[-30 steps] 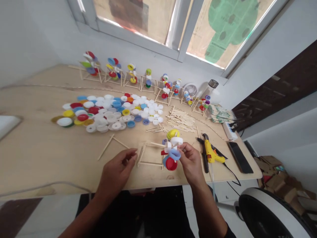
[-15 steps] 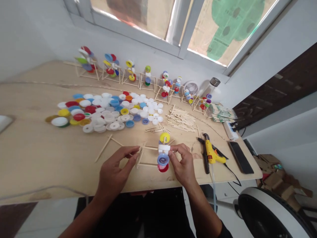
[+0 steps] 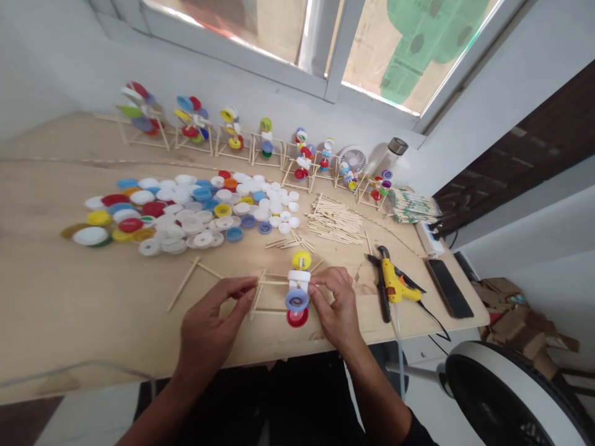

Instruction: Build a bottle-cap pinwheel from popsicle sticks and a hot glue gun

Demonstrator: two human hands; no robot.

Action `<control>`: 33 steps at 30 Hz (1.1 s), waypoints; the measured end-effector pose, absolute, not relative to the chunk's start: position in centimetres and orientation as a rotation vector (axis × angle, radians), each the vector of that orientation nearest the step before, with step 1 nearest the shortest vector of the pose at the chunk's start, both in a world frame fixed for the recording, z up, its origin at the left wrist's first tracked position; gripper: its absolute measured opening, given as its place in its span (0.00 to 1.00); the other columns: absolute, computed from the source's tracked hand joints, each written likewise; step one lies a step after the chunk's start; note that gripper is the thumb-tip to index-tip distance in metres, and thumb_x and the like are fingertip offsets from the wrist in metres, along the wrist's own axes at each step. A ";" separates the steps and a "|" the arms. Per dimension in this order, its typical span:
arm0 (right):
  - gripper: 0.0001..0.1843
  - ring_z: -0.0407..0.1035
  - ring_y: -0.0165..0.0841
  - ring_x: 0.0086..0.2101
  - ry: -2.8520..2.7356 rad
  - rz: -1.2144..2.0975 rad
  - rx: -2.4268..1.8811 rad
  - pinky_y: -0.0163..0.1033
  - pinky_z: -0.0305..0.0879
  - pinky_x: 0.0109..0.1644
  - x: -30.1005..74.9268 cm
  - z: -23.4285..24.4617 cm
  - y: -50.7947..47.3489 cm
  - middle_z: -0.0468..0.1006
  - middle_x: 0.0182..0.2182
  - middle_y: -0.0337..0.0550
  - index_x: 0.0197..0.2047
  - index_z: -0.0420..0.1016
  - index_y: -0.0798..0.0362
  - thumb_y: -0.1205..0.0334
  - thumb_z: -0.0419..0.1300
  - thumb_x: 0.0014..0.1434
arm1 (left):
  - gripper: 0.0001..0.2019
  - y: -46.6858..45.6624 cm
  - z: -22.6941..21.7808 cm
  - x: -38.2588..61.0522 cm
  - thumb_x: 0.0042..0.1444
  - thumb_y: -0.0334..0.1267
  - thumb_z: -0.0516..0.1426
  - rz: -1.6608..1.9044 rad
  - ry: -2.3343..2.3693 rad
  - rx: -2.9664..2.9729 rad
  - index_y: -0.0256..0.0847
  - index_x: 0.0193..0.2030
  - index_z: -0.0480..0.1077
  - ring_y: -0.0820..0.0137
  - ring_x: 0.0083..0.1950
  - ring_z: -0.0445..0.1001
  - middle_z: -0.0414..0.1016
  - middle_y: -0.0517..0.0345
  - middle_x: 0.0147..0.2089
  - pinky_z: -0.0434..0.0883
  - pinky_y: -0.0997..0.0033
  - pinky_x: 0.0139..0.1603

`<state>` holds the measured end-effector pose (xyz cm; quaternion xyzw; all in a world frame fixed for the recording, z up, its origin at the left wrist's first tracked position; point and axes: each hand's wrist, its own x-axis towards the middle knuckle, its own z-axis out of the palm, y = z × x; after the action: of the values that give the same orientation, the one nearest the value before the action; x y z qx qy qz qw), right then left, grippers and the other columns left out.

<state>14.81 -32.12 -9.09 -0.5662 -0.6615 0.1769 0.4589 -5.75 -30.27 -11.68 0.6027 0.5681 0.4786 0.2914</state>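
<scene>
Between my hands is a small wheel of bottle caps (image 3: 298, 276), with yellow, white, blue and red caps. A thin wooden stick (image 3: 274, 283) juts from its left side. My left hand (image 3: 209, 322) is closed in a pinch at the stick's outer end. With thumb and index finger, my right hand (image 3: 337, 306) grips the wheel's right side; its exact contact point is partly hidden. A frame of wooden sticks (image 3: 269, 311) stands around the wheel, its right part hidden behind the caps and right hand. Two joined sticks (image 3: 183, 285) lie left of it.
Loose bottle caps (image 3: 202, 217) spread across the table beside a pile of short sticks (image 3: 334, 220). Several finished cap wheels on stands (image 3: 233, 133) line the wall. At right are a yellow glue gun (image 3: 395, 285), a phone (image 3: 449, 288) and a power strip (image 3: 430, 240).
The stick left of the wheel now shows plainly between the left fingertips and the caps. Both hands and the wheel keep nearly the same places; the whole view has shifted slightly.
</scene>
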 end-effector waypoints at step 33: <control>0.05 0.71 0.39 0.43 -1.557 0.500 -1.386 0.48 0.61 0.52 14.1 -9.7 -32.3 0.81 0.37 0.41 0.36 0.79 0.47 0.65 0.62 0.63 | 0.12 -30.3 -11.8 -5.9 0.60 0.52 0.58 1.251 1.579 1.772 0.50 0.43 0.77 0.66 0.37 0.81 0.83 0.63 0.38 0.78 0.66 0.43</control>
<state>14.09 -32.27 -9.72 -0.5678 -0.6378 0.2050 0.4783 -5.89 -30.26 -11.76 0.6431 0.5731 0.4541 0.2275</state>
